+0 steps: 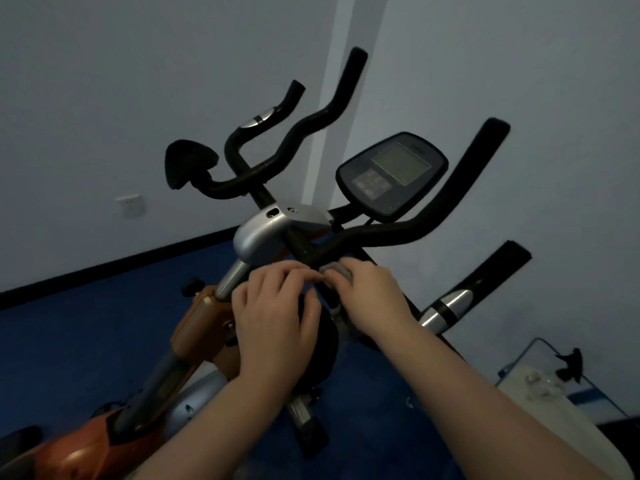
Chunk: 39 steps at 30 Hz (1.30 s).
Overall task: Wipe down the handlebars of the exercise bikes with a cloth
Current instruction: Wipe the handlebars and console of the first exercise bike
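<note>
An orange exercise bike stands before me with black foam handlebars (398,233) branching from a silver stem clamp (263,233). A small grey cloth (336,270) is bunched against the near bar, just below the junction. My right hand (374,299) is closed around the cloth. My left hand (277,317) lies beside it, its fingertips touching the cloth's left edge, palm over a black round pad. A dark console (391,174) with a grey screen sits above the bars.
Grey walls meet in a corner behind the bike, with a white wall socket (130,205) at the left. The floor is blue. A second grip with a silver sensor (450,304) juts out at the right. A white object and a wire frame (540,379) stand at the lower right.
</note>
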Motion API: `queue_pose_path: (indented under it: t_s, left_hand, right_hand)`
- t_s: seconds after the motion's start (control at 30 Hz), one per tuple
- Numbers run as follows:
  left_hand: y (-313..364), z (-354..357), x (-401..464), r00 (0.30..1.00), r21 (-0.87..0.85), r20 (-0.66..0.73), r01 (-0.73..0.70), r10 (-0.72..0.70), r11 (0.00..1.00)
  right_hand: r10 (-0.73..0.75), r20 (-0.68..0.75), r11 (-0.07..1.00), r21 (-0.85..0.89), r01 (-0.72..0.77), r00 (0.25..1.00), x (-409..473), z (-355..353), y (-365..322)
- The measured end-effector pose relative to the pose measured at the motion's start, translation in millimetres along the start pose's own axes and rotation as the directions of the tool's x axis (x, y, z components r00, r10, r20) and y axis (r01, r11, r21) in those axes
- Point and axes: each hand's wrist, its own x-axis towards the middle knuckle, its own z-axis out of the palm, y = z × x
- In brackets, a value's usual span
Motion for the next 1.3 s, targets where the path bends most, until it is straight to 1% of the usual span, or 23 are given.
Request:
queue_pose_path:
  t_s: [0.1,0.17,0.27,0.33,0.43,0.5,0.57,0.63,0.67,0.7,0.77,0.83,0.87,0.9,0.97,1.0,1.07,1.1,1.13,1.2,1.23,1.27,1.3]
  left_hand:
    - [3,0,2,0.999,0.001,0.019,-0.036,0.036,0.999]
    - [6,1,5,1.0,0.002,0.011,-0.028,0.028,1.0]
    - [7,3,6,1.0,0.03,0.004,-0.009,0.009,1.0]
    - [7,4,5,1.0,0.024,0.016,0.009,-0.01,1.0]
    - [7,4,4,0.999,0.002,0.032,0.028,-0.028,1.0]
    - [7,3,4,0.999,0.01,0.041,0.035,-0.035,0.999]
    - [8,3,5,0.997,0.039,0.065,0.042,-0.044,0.998]
    - [12,3,4,0.994,0.073,0.107,0.024,-0.032,0.997]
    - [15,3,5,0.992,0.071,0.129,0.007,-0.016,0.997]
    - [18,4,7,0.988,0.061,0.153,-0.018,0.008,0.998]
    - [23,5,11,0.98,0.058,0.189,-0.069,0.057,0.996]
    - [24,5,13,0.979,0.064,0.191,-0.08,0.066,0.995]
    - [24,5,13,0.98,0.058,0.186,-0.076,0.064,0.995]
    - [23,5,12,0.981,0.049,0.181,-0.074,0.064,0.996]
    - [20,4,10,0.983,0.032,0.169,-0.071,0.064,0.997]
    - [18,3,9,0.984,0.025,0.168,-0.073,0.068,0.997]
    - [16,2,7,0.982,0.008,0.175,-0.079,0.077,0.997]
    - [16,1,6,0.981,0.003,0.177,-0.079,0.077,0.997]
    - [16,1,7,0.982,0.002,0.175,-0.077,0.076,0.997]
    - [17,2,7,0.984,0.002,0.164,-0.069,0.068,0.998]
    - [18,2,6,0.985,0.003,0.159,-0.066,0.064,0.998]
    - [18,2,6,0.986,0.004,0.154,-0.063,0.062,0.998]
    - [18,2,6,0.986,0.004,0.153,-0.062,0.061,0.998]
  right_hand:
    - [-0.147,-0.012,0.975,-0.17,0.143,0.989,-34,-8,18]
    - [-0.206,0.043,0.937,-0.28,0.21,0.978,-50,-15,30]
    - [-0.14,0.065,0.947,-0.284,0.153,0.988,-19,-12,21]
    - [-0.116,0.041,0.965,-0.234,0.122,0.992,-11,0,12]
    - [-0.271,-0.045,0.915,-0.323,0.243,0.962,-40,6,27]
    - [-0.366,-0.017,0.865,-0.374,0.333,0.93,-58,-1,42]
    - [-0.335,-0.071,0.879,-0.383,0.284,0.94,-49,-3,40]
    - [-0.225,-0.122,0.867,-0.478,0.142,0.967,-38,7,31]
    - [-0.214,-0.146,0.85,-0.514,0.111,0.966,-39,10,28]
    - [-0.244,-0.156,0.84,-0.527,0.129,0.957,-44,11,30]
    - [-0.424,-0.151,0.796,-0.531,0.289,0.893,-60,7,48]
    - [-0.629,-0.121,0.675,-0.577,0.461,0.768,-68,-7,79]
    - [-0.695,-0.108,0.615,-0.6,0.512,0.711,-67,-18,91]
    - [-0.732,-0.117,0.585,-0.612,0.532,0.671,-62,-31,99]
    - [-0.761,-0.201,0.579,-0.638,0.507,0.617,-42,-62,116]
    - [-0.769,-0.204,0.553,-0.688,0.47,0.606,-33,-82,123]
    - [-0.777,-0.126,0.451,-0.796,0.404,0.617,-21,-114,139]
    - [-0.757,-0.12,0.454,-0.803,0.385,0.642,-21,-117,142]
    - [-0.72,-0.185,0.528,-0.771,0.355,0.668,-25,-109,139]
    - [-0.586,-0.381,0.753,-0.582,0.307,0.715,-41,-73,125]
    - [-0.544,-0.428,0.806,-0.507,0.306,0.722,-48,-54,121]
    - [-0.552,-0.417,0.805,-0.494,0.33,0.722,-54,-44,119]
    - [-0.596,-0.357,0.764,-0.526,0.373,0.719,-55,-47,121]
